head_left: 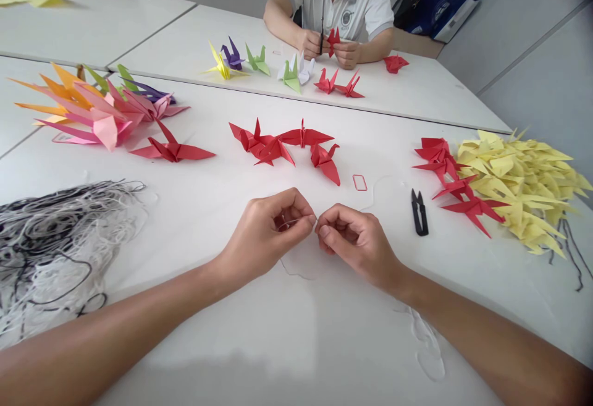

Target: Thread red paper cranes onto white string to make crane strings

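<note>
Over the middle of the table, my left hand [273, 224] and my right hand [359, 239] meet fingertip to fingertip, both closed in a pinch. A thin thread [296, 274] passes through my left fingers and trails onto the tabletop below. My right fingertips pinch at the same spot, seemingly on the thread's end; a needle, if any, is too small to make out. Just beyond my hands lie several red paper cranes [302, 137]. Black thread snips [419, 214] rest to the right, blades pointing away.
A heap of black and white cords [50, 245] lies left, with pink and orange cranes [102, 118] behind. Chained red cranes [458, 186] touch a yellow crane pile [519, 177] at right. Loose white thread [426, 344] lies near my right forearm. Opposite, a person [345, 10] holds scissors and a red crane.
</note>
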{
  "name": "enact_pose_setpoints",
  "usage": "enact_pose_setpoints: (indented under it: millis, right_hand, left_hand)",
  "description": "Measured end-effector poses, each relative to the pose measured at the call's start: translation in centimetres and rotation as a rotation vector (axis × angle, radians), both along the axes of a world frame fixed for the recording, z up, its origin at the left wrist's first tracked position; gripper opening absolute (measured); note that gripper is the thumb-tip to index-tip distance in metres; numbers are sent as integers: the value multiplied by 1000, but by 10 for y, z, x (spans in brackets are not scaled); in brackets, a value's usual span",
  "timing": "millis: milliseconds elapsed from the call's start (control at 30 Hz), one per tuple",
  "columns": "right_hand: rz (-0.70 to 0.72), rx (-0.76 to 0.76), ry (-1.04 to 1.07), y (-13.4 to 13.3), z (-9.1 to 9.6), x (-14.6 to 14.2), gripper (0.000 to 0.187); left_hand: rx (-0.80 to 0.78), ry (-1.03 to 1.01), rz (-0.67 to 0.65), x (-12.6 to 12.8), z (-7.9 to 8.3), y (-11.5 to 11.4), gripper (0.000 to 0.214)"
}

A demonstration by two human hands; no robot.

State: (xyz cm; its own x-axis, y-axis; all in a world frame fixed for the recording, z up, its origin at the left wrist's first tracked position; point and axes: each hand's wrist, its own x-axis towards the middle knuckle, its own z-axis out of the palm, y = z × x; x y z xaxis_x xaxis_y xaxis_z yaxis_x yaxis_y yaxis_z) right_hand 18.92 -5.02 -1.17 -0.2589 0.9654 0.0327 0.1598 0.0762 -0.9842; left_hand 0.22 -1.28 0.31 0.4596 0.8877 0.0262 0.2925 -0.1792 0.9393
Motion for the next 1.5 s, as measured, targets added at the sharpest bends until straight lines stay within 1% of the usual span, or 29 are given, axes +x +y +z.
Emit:
enact_pose_setpoints:
  millis: [200,367,467,533,667,733,800,900,1100,1167,1300,1400,1467,1500]
  right_hand:
    - [-1,-5,0,1,-1,0,9]
    - [-22,36,-3,0,-1,0,11]
    - [-100,136,-86,-2,0,-1,10]
    - [-143,239,-177,-4,0,-2,1]
    - [-163,439,-307,-5,-2,-4,13]
    - [-174,494,-341,-5,-3,-4,12]
    - [-185,512,-356,-5,-3,-4,11]
    - [-167,506,-363,-5,-1,-3,11]
    - [-54,425,-366,-5,0,-3,12]
    - [-63,383,-348,-5,0,-2,10]
    - [-127,267,-247,-5,-1,0,10]
    - [-127,194,-175,-5,-1,1,13]
    - [-121,186,-153,-4,0,0,12]
    - [-118,209,-148,-4,1,0,12]
  left_hand:
    - [-1,-6,1,0,0,1,11]
    - [-32,-17,-6,1,2,0,13]
    - [-49,-16,-17,1,3,0,14]
    - [-53,-16,-31,1,3,0,15]
    - [-54,-18,-63,1,3,0,16]
    - [-60,-19,-75,1,2,0,17]
    - [-72,-18,-81,2,1,0,16]
    - [-90,-3,-82,2,1,0,15]
    - [-96,1,-120,0,2,0,15]
    - [-121,-22,-125,-1,2,2,14]
    - [-187,-88,-96,-2,2,6,11]
    - [-207,-123,-66,-1,1,8,11]
    - [-219,-137,-52,-1,1,8,12]
    - [-225,-141,-48,0,0,8,13]
